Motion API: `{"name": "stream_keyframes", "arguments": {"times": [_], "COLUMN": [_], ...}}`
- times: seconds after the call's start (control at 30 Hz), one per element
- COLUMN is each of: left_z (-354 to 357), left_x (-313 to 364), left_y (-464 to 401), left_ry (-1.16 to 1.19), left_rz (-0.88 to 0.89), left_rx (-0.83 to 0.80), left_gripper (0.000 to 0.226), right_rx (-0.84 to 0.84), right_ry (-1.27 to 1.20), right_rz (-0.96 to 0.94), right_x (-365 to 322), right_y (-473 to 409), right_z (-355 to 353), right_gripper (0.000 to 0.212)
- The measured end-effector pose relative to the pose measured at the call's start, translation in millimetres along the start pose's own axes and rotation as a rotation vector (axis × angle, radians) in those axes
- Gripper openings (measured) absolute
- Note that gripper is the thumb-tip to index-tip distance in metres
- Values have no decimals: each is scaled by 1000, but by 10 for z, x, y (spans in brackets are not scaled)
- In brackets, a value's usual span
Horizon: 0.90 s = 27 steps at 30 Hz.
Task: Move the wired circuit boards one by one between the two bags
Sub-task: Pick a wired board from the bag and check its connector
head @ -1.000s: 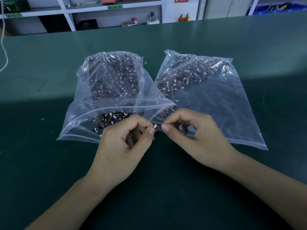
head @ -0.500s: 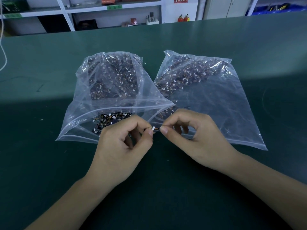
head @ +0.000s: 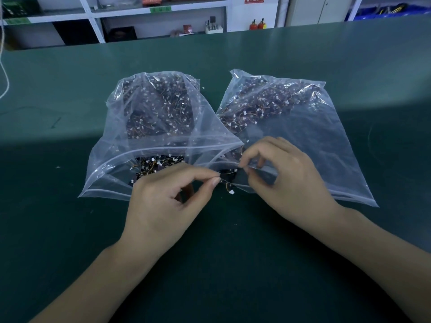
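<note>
Two clear plastic bags lie side by side on the green table, both holding several small dark circuit boards with thin wires and white plugs. The left bag (head: 144,127) gapes open toward me. The right bag (head: 310,136) lies flatter. Between their mouths a small dark wired circuit board (head: 229,179) hangs with a white plug below it. My left hand (head: 168,206) pinches its left end with thumb and forefinger. My right hand (head: 284,180) pinches its right end at the right bag's opening.
The green table (head: 70,229) stretches wide on all sides of the bags. A white cord (head: 5,75) hangs at the far left edge. Shelving with boxes (head: 154,17) and two small red bottles (head: 257,24) stand beyond the table's far edge.
Both hands have shifted slightly right and apart. The board between the fingertips now shows more, stretched out at the mouth of the right bag.
</note>
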<state>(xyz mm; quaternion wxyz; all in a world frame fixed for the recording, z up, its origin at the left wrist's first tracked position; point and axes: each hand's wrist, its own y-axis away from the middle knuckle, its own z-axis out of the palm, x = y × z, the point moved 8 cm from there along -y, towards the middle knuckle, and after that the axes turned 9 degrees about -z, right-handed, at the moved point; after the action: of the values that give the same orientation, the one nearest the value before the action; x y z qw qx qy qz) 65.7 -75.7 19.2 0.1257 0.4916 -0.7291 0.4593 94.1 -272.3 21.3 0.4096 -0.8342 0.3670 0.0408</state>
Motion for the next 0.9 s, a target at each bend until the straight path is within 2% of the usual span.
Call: {"name": "stream_keyframes", "arguments": {"times": [0.4,0.5,0.67,0.8,0.9], "left_z": [38,100,238,217,67], "left_x": [222,193,-7,85,61], "left_y": [-63,-66,-64,-73,-98], "left_ry": [-538,-633,-708,-608,-506], "left_rz": [315,284,146,148,52], "left_rx": [202,161,-35,-29,0], "left_gripper": [24,27,14,8,17], "right_rx": [25,21,0,-15,-35], "right_ry": [-72,-97,-113,-103,-83], "right_rz": [34,35,38,41,47], "right_x": [-32,-43,-61,-66,-59], "right_y": [7,9,13,14,16], "right_z": [-12,-6,15,12,27], "right_gripper": [25,27,26,25,25]}}
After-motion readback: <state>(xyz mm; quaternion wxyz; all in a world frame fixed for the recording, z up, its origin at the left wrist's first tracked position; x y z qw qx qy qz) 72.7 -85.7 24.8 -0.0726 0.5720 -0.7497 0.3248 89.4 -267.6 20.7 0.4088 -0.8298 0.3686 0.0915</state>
